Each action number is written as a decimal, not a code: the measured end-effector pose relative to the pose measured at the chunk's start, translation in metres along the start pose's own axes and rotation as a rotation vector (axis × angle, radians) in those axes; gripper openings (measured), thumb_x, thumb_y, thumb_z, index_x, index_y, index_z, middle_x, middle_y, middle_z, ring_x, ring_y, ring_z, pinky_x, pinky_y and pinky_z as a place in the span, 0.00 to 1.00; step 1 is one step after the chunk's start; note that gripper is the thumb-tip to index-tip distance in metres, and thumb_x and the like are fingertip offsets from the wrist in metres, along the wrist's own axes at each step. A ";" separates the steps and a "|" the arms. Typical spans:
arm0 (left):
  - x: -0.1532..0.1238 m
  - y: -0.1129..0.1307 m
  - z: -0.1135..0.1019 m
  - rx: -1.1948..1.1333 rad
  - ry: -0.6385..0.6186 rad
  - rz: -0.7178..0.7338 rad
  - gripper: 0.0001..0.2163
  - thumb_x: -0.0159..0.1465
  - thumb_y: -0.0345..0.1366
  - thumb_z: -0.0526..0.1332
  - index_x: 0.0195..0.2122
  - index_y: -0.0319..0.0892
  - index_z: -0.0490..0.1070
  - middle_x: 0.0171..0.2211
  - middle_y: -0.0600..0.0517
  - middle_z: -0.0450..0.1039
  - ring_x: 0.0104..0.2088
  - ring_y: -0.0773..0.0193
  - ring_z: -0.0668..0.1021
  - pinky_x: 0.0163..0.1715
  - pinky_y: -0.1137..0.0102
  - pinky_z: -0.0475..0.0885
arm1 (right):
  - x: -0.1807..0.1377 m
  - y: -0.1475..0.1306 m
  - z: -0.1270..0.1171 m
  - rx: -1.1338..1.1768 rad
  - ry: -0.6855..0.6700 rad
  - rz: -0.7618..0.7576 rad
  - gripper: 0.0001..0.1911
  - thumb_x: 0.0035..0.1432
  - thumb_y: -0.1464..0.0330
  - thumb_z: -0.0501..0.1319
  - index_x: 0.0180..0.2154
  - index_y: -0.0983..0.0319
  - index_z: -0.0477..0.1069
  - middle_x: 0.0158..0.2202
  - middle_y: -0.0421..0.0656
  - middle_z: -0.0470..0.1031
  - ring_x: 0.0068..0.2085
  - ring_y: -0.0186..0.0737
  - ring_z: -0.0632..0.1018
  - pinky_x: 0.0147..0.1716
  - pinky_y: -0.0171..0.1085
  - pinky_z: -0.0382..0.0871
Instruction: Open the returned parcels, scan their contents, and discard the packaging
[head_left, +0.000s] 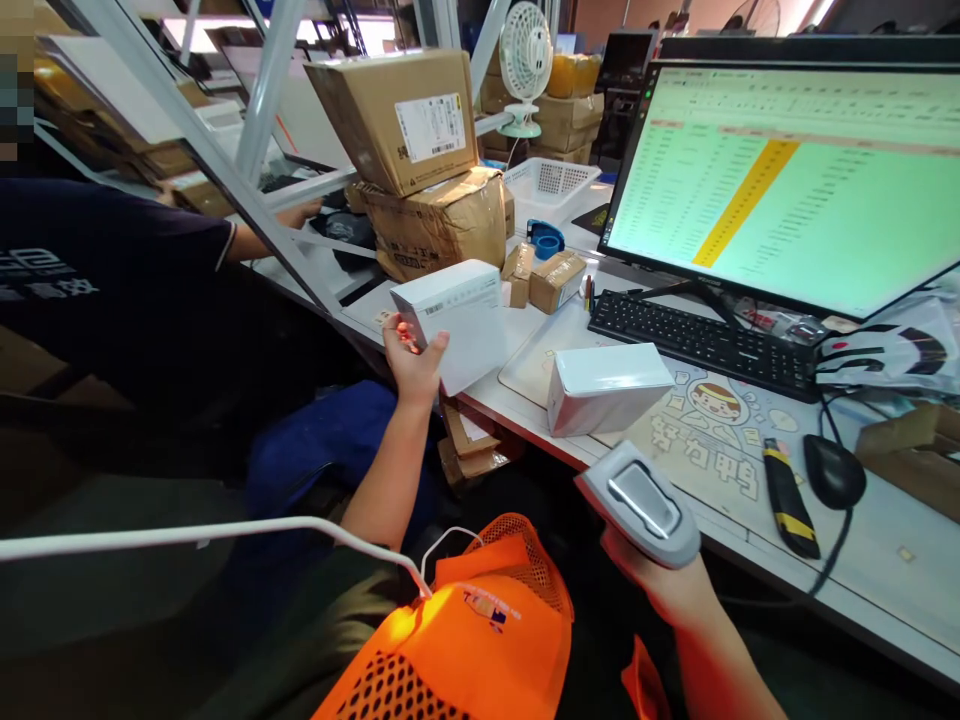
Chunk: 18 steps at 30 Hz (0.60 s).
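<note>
My left hand (pixel 417 368) grips a white box (pixel 471 325) by its left side, tilted above the desk's front edge. A printed label strip with a barcode runs along the box's near face. Red light falls on the fingers of that hand. A grey handheld barcode scanner (pixel 643 505) is in my right hand (pixel 660 585), its head turned toward the box. The fingers wrapped beneath the scanner are mostly hidden. Between the two hands, a second white box (pixel 611 390) rests on the desk mat near the edge.
Right of the scanner lie a box cutter (pixel 790 500) and a mouse (pixel 834 470). Behind are a keyboard (pixel 697 340) and a monitor (pixel 787 180). Stacked cartons (pixel 442 225) stand beyond the held box. A co-worker's dark shirt (pixel 105 290) shows at left, past a metal frame (pixel 217 170).
</note>
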<state>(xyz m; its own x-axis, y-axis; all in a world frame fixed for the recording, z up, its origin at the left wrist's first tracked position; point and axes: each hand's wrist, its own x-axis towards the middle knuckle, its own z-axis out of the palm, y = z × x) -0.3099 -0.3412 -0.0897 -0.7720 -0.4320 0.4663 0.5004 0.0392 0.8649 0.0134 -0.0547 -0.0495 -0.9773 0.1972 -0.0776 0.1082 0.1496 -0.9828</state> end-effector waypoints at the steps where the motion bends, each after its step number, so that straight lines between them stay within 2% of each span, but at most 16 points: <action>1: -0.015 0.010 0.007 -0.109 -0.050 -0.053 0.45 0.45 0.62 0.80 0.56 0.45 0.65 0.56 0.42 0.74 0.57 0.49 0.80 0.62 0.56 0.76 | 0.006 -0.010 0.007 0.002 -0.023 -0.066 0.17 0.49 0.55 0.77 0.42 0.50 0.84 0.41 0.48 0.85 0.42 0.59 0.86 0.43 0.53 0.86; 3: -0.038 0.029 0.019 -0.284 -0.131 -0.188 0.41 0.48 0.65 0.79 0.54 0.47 0.67 0.54 0.44 0.76 0.54 0.50 0.82 0.58 0.57 0.79 | 0.016 -0.024 0.020 0.018 -0.078 -0.176 0.18 0.53 0.57 0.76 0.46 0.51 0.84 0.47 0.48 0.86 0.46 0.58 0.86 0.48 0.51 0.86; 5: -0.052 0.041 0.026 -0.380 -0.144 -0.273 0.39 0.49 0.64 0.79 0.53 0.47 0.68 0.53 0.45 0.77 0.52 0.50 0.82 0.56 0.58 0.79 | 0.021 -0.033 0.028 0.031 -0.132 -0.254 0.18 0.58 0.58 0.73 0.49 0.54 0.84 0.49 0.48 0.86 0.48 0.55 0.87 0.50 0.49 0.86; 7: -0.061 0.046 0.028 -0.375 -0.110 -0.211 0.40 0.49 0.62 0.80 0.54 0.47 0.67 0.52 0.46 0.76 0.53 0.51 0.81 0.56 0.59 0.78 | 0.024 -0.040 0.030 0.028 -0.167 -0.328 0.19 0.62 0.59 0.72 0.53 0.58 0.83 0.52 0.48 0.86 0.51 0.54 0.86 0.53 0.48 0.84; 10: -0.070 0.043 0.024 -0.178 -0.057 0.049 0.46 0.46 0.63 0.81 0.58 0.46 0.64 0.53 0.46 0.71 0.57 0.50 0.78 0.60 0.60 0.74 | 0.028 -0.051 0.028 0.020 -0.186 -0.423 0.22 0.65 0.62 0.72 0.59 0.58 0.81 0.57 0.47 0.84 0.57 0.53 0.84 0.59 0.48 0.81; 12: -0.074 0.037 0.019 -0.030 -0.054 0.165 0.49 0.47 0.67 0.79 0.60 0.45 0.63 0.55 0.44 0.68 0.59 0.49 0.76 0.62 0.59 0.72 | 0.030 -0.057 0.026 0.017 -0.193 -0.464 0.22 0.65 0.63 0.72 0.60 0.57 0.81 0.58 0.46 0.83 0.58 0.53 0.84 0.61 0.48 0.80; 15: -0.075 0.022 0.016 0.058 -0.087 0.174 0.49 0.50 0.70 0.76 0.63 0.45 0.60 0.56 0.43 0.66 0.58 0.50 0.76 0.61 0.59 0.73 | 0.027 -0.052 0.021 0.036 -0.175 -0.475 0.22 0.63 0.64 0.72 0.58 0.56 0.81 0.56 0.46 0.84 0.56 0.54 0.85 0.61 0.49 0.80; 18: -0.069 -0.001 0.020 0.076 -0.085 0.115 0.49 0.50 0.67 0.76 0.63 0.45 0.58 0.57 0.42 0.66 0.59 0.49 0.75 0.63 0.58 0.72 | 0.012 -0.028 0.007 0.071 -0.060 -0.366 0.22 0.59 0.60 0.75 0.54 0.58 0.82 0.49 0.48 0.86 0.49 0.55 0.86 0.54 0.50 0.84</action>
<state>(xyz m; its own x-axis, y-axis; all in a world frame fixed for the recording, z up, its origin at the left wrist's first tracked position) -0.2648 -0.2936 -0.1191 -0.7436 -0.3427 0.5741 0.5587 0.1533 0.8151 -0.0024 -0.0632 -0.0243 -0.9580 0.0862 0.2737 -0.2614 0.1314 -0.9563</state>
